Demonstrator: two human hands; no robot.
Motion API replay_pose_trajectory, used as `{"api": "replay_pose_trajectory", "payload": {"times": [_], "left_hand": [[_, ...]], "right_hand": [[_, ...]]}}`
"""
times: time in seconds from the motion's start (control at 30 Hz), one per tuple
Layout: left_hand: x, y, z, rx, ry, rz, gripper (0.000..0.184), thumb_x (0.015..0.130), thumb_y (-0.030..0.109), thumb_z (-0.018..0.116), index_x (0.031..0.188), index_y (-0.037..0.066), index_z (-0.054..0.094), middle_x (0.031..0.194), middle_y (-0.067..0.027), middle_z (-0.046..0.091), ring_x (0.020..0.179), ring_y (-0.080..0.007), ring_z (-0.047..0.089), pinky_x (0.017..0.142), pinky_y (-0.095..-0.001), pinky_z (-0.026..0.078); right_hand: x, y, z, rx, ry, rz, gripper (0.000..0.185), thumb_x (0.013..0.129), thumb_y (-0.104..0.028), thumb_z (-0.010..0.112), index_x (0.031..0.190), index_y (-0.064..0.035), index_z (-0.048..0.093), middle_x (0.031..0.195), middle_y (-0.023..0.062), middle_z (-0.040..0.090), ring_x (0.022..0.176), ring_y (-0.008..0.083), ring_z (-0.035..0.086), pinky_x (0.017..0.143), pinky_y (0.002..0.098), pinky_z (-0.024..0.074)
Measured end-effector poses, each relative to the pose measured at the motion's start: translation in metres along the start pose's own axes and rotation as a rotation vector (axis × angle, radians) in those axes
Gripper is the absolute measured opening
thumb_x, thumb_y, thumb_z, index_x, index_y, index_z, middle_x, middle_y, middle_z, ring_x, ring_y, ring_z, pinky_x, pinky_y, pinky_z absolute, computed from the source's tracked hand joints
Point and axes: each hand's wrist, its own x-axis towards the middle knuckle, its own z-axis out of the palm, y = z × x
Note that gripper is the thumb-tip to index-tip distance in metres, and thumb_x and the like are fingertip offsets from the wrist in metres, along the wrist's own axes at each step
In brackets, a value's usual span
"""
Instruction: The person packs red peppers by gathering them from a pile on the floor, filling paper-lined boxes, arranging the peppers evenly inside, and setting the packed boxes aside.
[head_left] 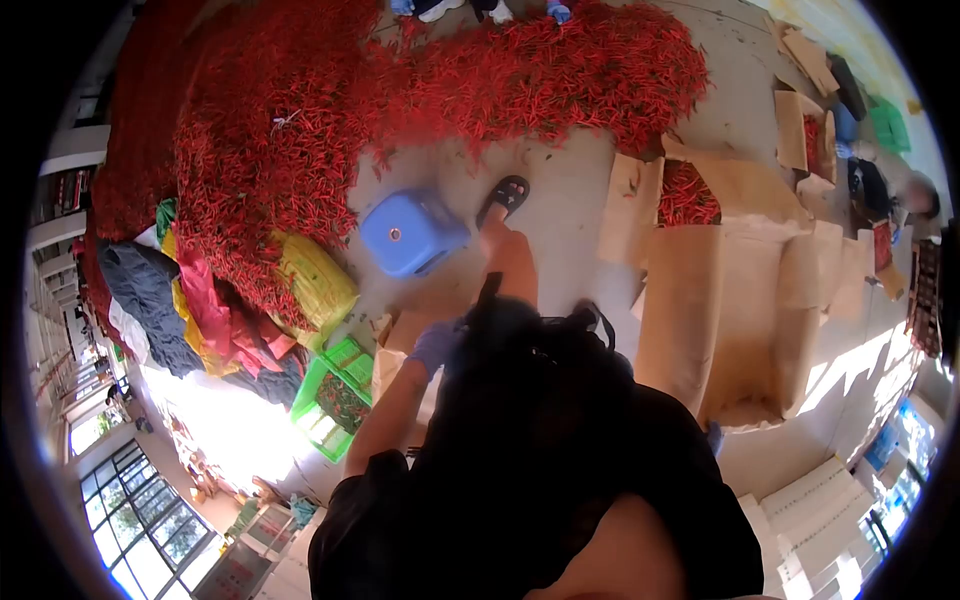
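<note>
My left hand (436, 345), in a blue-purple glove, is beside my body at the edge of a brown cardboard box (395, 365). Its fingers are hidden behind my black clothing, so whether it holds anything does not show. Of my right hand (715, 437) only a sliver of blue glove is visible past my dark sleeve, close to the near end of a large open carton (745, 330) with brown paper lining. Red chili peppers (688, 195) lie in the open box at that carton's far end.
A big heap of red chilies (270, 110) spreads over the floor. In front stands a blue plastic stool (405, 235). At left are a yellow sack (315, 285) and a green crate (325, 435). A co-worker's gloved hand (558, 12) is at the heap's far edge.
</note>
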Motion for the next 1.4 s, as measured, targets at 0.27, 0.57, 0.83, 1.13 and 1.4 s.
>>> {"api": "replay_pose_trajectory", "payload": {"times": [0.27, 0.57, 0.83, 1.13, 1.4], "left_hand": [[0.219, -0.037, -0.185, 0.342, -0.842, 0.834, 0.017, 0.079, 0.012, 0.052, 0.088, 0.003, 0.064, 0.073, -0.0137, 0.062, 0.068, -0.0258, 0.06, 0.064, -0.0328, 0.048], [0.4, -0.098, -0.222, 1.46, -1.829, 0.912, 0.016, 0.074, 0.017, 0.058, 0.079, 0.005, 0.066, 0.073, -0.0097, 0.064, 0.064, -0.022, 0.06, 0.059, -0.0347, 0.047], [0.49, 0.186, -0.135, 1.24, -1.214, 0.693, 0.03, 0.076, 0.019, 0.058, 0.102, 0.005, 0.062, 0.092, -0.0113, 0.065, 0.085, -0.0204, 0.063, 0.077, -0.0325, 0.049], [0.555, 0.062, -0.204, 0.006, -0.319, 1.031, 0.032, 0.083, 0.01, 0.058, 0.114, 0.002, 0.055, 0.098, -0.0029, 0.061, 0.083, -0.0107, 0.059, 0.071, -0.0226, 0.048], [0.592, -0.176, -0.283, -0.193, -0.111, 0.291, 0.013, 0.086, 0.009, 0.051, 0.097, 0.01, 0.058, 0.075, 0.0034, 0.055, 0.057, -0.0068, 0.049, 0.048, -0.0201, 0.038]], "right_hand": [[-0.146, 0.224, 0.114, 0.488, 0.437, 0.217, 0.04, 0.072, -0.009, 0.057, 0.112, -0.0034, 0.052, 0.107, 0.0117, 0.059, 0.096, 0.0299, 0.057, 0.083, 0.0457, 0.0481], [-0.232, 0.456, 0.255, 0.878, 0.833, 0.429, 0.043, 0.068, 0.003, 0.053, 0.111, -0.0057, 0.051, 0.102, 0.0126, 0.059, 0.09, 0.0329, 0.059, 0.079, 0.0479, 0.0513], [-0.178, 0.561, 0.293, 0.687, 0.731, 0.104, 0.044, 0.068, -0.002, 0.052, 0.111, -0.0082, 0.051, 0.1, 0.0122, 0.059, 0.093, 0.0338, 0.058, 0.088, 0.0461, 0.047], [-0.029, 0.575, 0.374, 0.682, 0.597, 0.093, 0.028, 0.07, -0.011, 0.056, 0.097, -0.0058, 0.053, 0.087, 0.0127, 0.059, 0.078, 0.0296, 0.057, 0.074, 0.0391, 0.05], [0.108, 0.635, 0.408, 0.911, 0.413, 0.143, 0.037, 0.073, -0.002, 0.053, 0.109, -0.0054, 0.048, 0.095, 0.0119, 0.058, 0.08, 0.0316, 0.059, 0.066, 0.0472, 0.0521]]}}
